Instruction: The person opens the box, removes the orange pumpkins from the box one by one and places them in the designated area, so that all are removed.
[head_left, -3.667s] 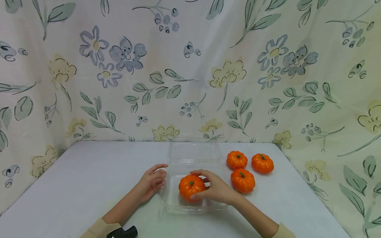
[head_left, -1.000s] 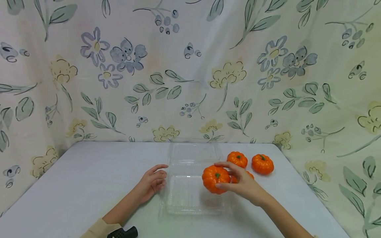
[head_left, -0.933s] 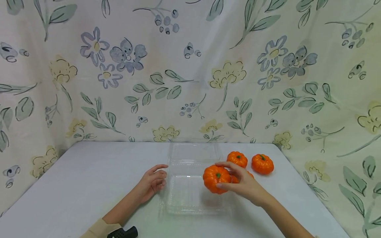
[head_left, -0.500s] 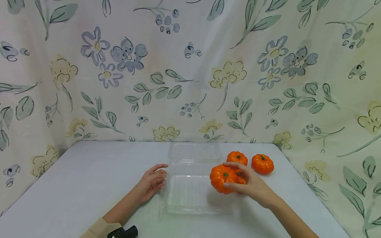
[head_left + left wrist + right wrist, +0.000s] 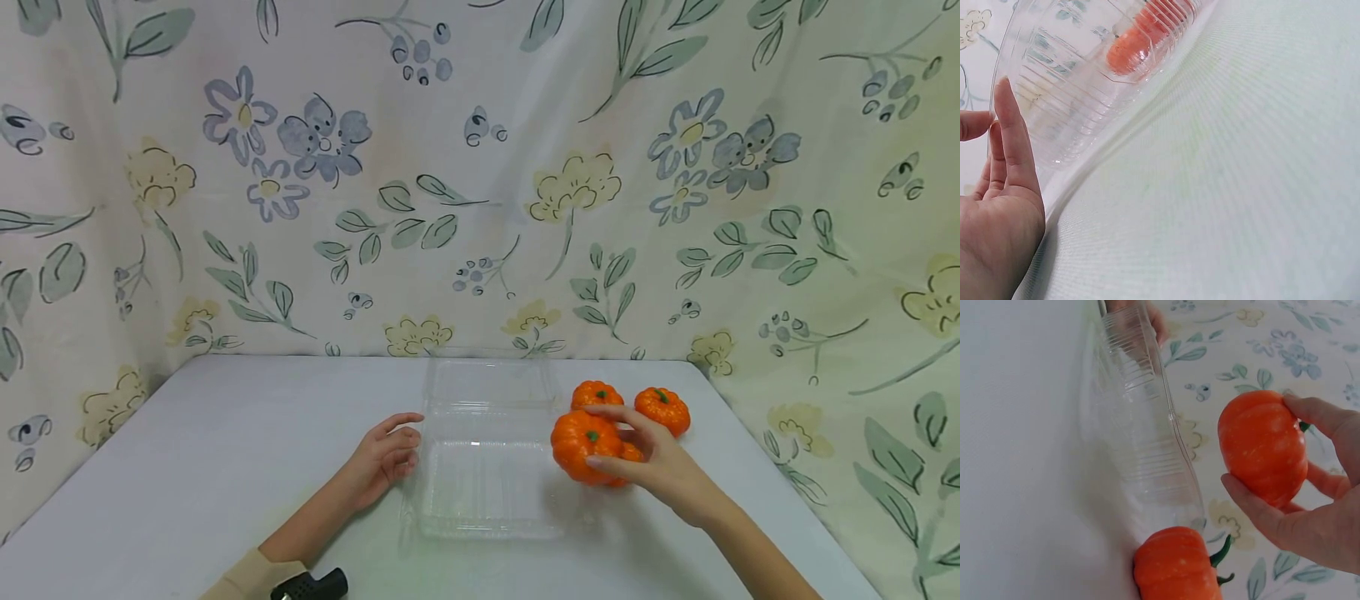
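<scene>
My right hand grips a small orange toy pumpkin between thumb and fingers. In the right wrist view the pumpkin is held up off the table, beyond the right rim of a clear plastic clamshell box. The box lies open, its lid folded back. At its left edge is my left hand. Seen from the left wrist, that hand has fairly straight fingers touching the box's rim, and no pumpkin in it.
Right of the box, one pumpkin is partly hidden behind the held one. Farther back are another pumpkin and one more at the right. A floral curtain hangs behind the white table.
The right hand has lifted the pumpkin out of the box and carried it rightward, past the box's right side toward the other pumpkins. The left hand has stayed in place.
</scene>
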`<control>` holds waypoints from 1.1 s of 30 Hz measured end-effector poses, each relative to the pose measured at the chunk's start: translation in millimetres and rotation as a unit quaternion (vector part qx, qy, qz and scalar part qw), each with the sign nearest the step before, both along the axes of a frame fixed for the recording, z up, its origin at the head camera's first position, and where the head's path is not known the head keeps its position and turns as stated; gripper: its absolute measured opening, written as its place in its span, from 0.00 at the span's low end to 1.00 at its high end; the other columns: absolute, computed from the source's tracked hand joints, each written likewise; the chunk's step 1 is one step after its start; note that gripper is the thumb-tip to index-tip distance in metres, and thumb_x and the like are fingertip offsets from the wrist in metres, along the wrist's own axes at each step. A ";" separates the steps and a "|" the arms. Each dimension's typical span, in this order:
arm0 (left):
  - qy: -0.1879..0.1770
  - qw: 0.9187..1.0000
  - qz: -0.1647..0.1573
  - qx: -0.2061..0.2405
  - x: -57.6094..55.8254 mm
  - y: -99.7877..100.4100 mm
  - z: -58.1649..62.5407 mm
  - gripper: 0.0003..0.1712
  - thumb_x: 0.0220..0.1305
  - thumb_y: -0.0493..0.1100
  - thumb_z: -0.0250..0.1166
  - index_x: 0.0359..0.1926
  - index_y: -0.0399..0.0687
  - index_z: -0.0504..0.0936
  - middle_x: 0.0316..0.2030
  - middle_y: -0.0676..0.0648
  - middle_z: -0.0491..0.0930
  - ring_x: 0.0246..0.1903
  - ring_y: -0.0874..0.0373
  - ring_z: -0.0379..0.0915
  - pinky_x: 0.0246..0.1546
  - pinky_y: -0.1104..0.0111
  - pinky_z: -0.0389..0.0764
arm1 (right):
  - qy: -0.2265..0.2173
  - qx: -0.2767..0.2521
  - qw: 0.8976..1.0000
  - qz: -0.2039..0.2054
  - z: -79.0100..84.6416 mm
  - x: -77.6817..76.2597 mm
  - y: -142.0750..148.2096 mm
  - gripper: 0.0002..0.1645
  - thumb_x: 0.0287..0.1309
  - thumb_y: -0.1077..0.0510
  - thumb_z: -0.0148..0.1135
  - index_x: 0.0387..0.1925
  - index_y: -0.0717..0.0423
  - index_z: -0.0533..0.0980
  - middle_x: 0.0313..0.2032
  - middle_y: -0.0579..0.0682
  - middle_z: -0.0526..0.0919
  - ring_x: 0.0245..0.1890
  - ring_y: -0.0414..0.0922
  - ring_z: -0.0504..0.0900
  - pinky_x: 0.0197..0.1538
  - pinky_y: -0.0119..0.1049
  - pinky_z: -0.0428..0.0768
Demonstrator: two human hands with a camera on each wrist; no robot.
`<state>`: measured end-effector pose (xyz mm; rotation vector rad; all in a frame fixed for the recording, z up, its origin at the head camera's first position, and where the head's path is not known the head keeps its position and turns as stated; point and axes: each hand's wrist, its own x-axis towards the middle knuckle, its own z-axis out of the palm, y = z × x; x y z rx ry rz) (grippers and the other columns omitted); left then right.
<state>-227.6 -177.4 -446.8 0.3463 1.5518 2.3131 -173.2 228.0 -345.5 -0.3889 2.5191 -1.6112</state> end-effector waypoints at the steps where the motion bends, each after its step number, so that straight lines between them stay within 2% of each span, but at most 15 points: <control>1: 0.001 1.000 -0.001 0.000 0.0 0.0 -0.1 0.14 0.80 0.35 0.52 0.61 0.48 0.71 0.35 0.56 0.79 0.28 0.66 0.77 0.32 0.79 0.81 | 0.002 0.003 1.000 -0.002 0.0 0.3 1.3 0.36 0.64 0.53 0.74 0.71 0.50 0.72 0.71 0.59 0.70 0.63 0.59 0.75 0.52 0.40 0.86; 7: 0.009 1.000 -0.003 0.004 0.2 0.2 -0.3 0.15 0.79 0.34 0.53 0.61 0.47 0.71 0.35 0.56 0.78 0.28 0.67 0.76 0.32 0.78 0.81 | 0.026 0.032 0.999 -0.011 -0.3 2.5 9.2 0.36 0.66 0.51 0.73 0.71 0.49 0.72 0.73 0.57 0.70 0.67 0.62 0.74 0.56 0.44 0.83; 17: 0.003 1.000 0.003 -0.001 0.3 0.4 0.5 0.15 0.79 0.34 0.52 0.62 0.46 0.70 0.35 0.56 0.78 0.28 0.66 0.76 0.32 0.78 0.80 | 0.045 0.047 0.998 -0.024 0.4 5.6 21.2 0.36 0.67 0.53 0.71 0.72 0.52 0.71 0.74 0.58 0.69 0.70 0.66 0.71 0.62 0.54 0.80; 19: 0.001 1.000 0.004 -0.003 0.3 0.5 0.5 0.14 0.80 0.35 0.52 0.62 0.46 0.70 0.35 0.56 0.78 0.28 0.66 0.76 0.32 0.78 0.80 | 0.049 0.049 0.997 -0.025 0.3 5.9 23.7 0.36 0.68 0.53 0.71 0.73 0.53 0.70 0.73 0.58 0.70 0.70 0.66 0.71 0.62 0.52 0.80; 26: 0.000 1.000 0.008 -0.007 0.4 0.4 0.0 0.15 0.79 0.35 0.53 0.62 0.46 0.70 0.35 0.55 0.78 0.28 0.66 0.76 0.32 0.78 0.81 | 0.060 0.045 0.997 -0.025 -1.2 7.1 32.6 0.36 0.69 0.54 0.70 0.74 0.54 0.69 0.74 0.59 0.68 0.69 0.63 0.72 0.55 0.32 0.81; 29: 0.000 1.000 0.008 -0.007 0.1 0.0 -0.8 0.15 0.79 0.35 0.53 0.62 0.46 0.70 0.36 0.56 0.78 0.28 0.66 0.76 0.32 0.78 0.81 | 0.063 0.044 0.997 -0.029 -1.5 8.1 36.1 0.35 0.69 0.54 0.70 0.73 0.52 0.70 0.75 0.57 0.67 0.67 0.56 0.75 0.54 0.30 0.82; 33: -0.002 1.000 0.011 -0.009 -0.6 -0.3 -1.7 0.16 0.79 0.34 0.54 0.63 0.46 0.70 0.36 0.55 0.78 0.28 0.66 0.76 0.32 0.78 0.81 | 0.065 0.045 0.996 -0.035 -2.4 8.6 40.7 0.34 0.69 0.53 0.70 0.72 0.50 0.70 0.73 0.55 0.68 0.61 0.41 0.77 0.53 0.31 0.83</control>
